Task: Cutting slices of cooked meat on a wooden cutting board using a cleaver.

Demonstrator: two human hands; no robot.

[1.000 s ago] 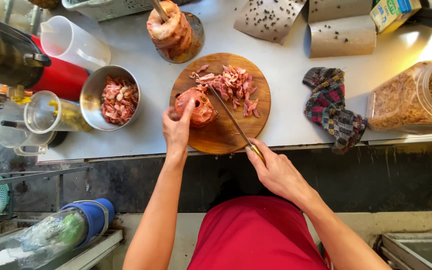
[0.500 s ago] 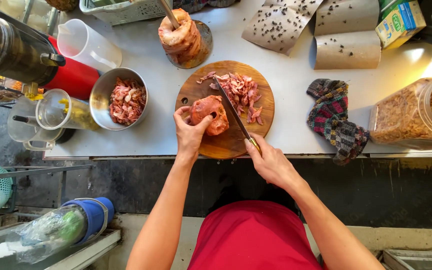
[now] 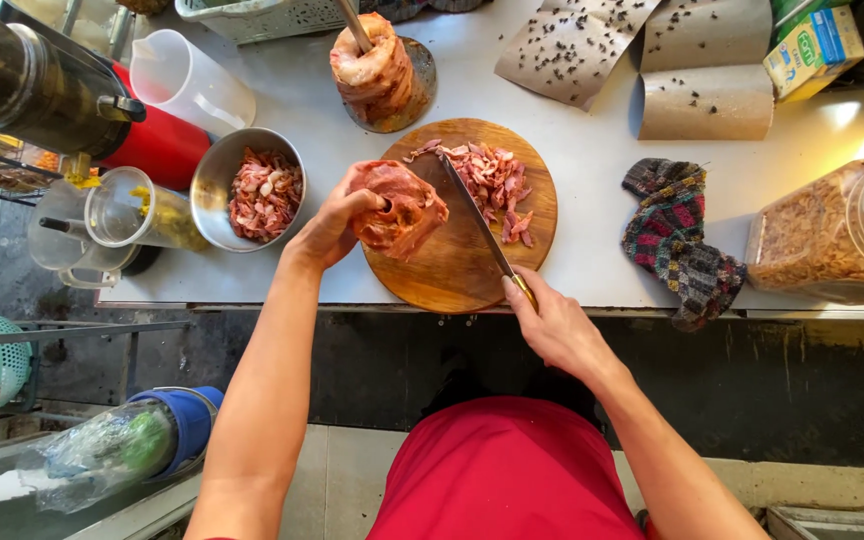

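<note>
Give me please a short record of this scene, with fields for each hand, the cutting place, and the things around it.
left hand: left hand holds a chunk of meat over the round wooden board
right hand: right hand grips the knife, blade beside the chunk
on board: pile of chopped meat
left of board: metal bowl with more chopped meat
behind board: meat stack on a skewer stand
right of board: checked cloth, clear plastic jar
surface: white table
</note>
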